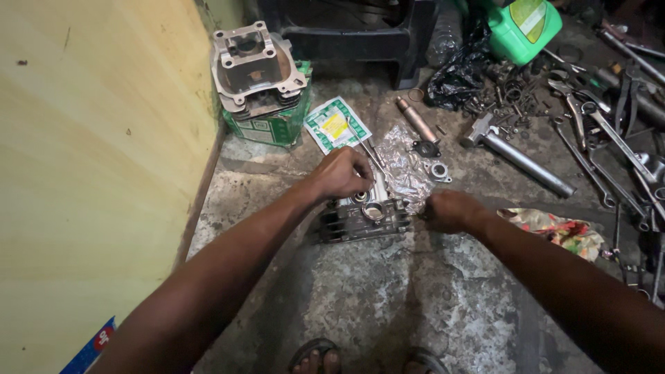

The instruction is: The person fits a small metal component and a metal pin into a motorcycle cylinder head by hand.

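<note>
A grey metal engine cylinder head (pixel 364 218) with cooling fins lies on the concrete floor in front of me. My left hand (pixel 343 173) rests on its top, fingers curled down over the far side of the part. My right hand (pixel 450 210) is closed into a loose fist at the head's right end, touching the edge of a crumpled silver foil sheet (pixel 402 166). Whether the right hand pinches a small piece cannot be made out. On the foil lie small metal fittings (pixel 433 159).
A second finned engine block (pixel 253 66) sits on a green box by the yellow wall (pixel 97 159). A green-white packet (pixel 336 125), a hammer (pixel 516 156), several wrenches and pliers (pixel 596 138), a green jug (pixel 523 28), a colourful rag (pixel 554 228). My sandalled feet (pixel 367 360) are below.
</note>
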